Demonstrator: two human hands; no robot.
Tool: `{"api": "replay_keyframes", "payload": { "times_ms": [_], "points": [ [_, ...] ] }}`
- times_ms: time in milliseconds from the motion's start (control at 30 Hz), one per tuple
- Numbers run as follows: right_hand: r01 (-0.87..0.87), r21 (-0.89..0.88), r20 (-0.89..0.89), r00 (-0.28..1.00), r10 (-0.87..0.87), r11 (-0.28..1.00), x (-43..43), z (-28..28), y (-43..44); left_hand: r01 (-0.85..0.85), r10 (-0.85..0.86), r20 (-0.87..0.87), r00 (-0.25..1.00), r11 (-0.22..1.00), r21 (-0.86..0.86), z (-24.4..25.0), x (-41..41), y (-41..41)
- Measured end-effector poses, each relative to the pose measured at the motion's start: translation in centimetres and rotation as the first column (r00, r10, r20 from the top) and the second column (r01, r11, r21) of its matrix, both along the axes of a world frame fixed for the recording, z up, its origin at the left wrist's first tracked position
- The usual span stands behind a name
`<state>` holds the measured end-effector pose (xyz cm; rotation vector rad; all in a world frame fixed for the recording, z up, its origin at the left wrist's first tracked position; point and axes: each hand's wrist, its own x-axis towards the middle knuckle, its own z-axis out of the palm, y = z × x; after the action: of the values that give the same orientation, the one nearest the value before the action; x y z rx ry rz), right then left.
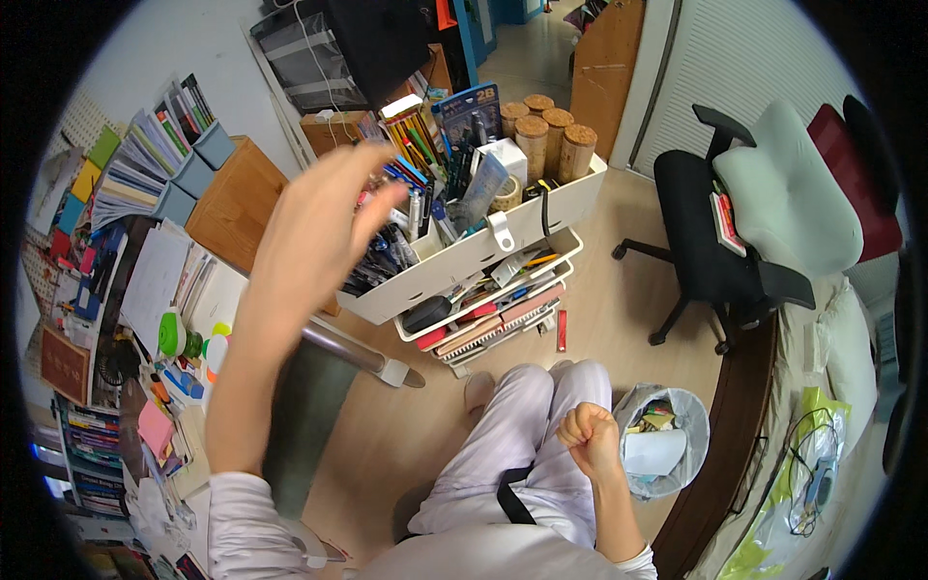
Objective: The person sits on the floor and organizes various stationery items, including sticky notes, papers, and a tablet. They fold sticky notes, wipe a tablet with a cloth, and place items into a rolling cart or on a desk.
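My left hand (330, 210) reaches over the left part of a white storage cart's top bin (449, 272), slightly blurred, its thumb and fingers apart near the pens; whether it touches one I cannot tell. That bin holds pens (388, 250), pencils (417, 141), a roll of patterned tape (507, 194) and several cork-lidded tubes (531, 141). Above my thigh, beside the waste bin, my right hand (591, 435) is curled into a fist; nothing shows in it. Lower trays of the cart hold a black case (426, 314) and more stationery.
A cluttered desk (225, 290) runs along the left. A lined waste bin (660, 442) stands right of my legs. Farther right are a black office chair (696, 217) and a bed (790, 362). A red object (562, 331) lies on the floor by the cart.
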<state>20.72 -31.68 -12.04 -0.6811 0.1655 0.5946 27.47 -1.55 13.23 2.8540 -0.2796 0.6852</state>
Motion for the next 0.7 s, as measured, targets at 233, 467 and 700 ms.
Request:
{"api": "replay_keyframes", "payload": {
  "times_ms": [233, 467, 700],
  "points": [
    [0.021, 0.002, -0.054, 0.998, -0.021, 1.0, 0.1, -0.9, -0.6, -0.025, -0.087, -0.433, 0.897, 0.969, -0.247, -14.5, -5.1, -4.5],
    [0.023, -0.012, -0.047, 0.999, -0.024, 1.0, -0.2, -1.3, -1.0, -0.289, 0.254, -0.372, 0.893, 0.957, -0.04, -27.2, 3.9, -3.8],
    [0.053, -0.078, -0.046, 0.997, -0.057, 0.995, 0.2, -1.9, -2.0, -0.383, 0.391, -0.446, 0.805, 0.917, 0.113, -31.1, 7.8, -2.2]
  ]
}}
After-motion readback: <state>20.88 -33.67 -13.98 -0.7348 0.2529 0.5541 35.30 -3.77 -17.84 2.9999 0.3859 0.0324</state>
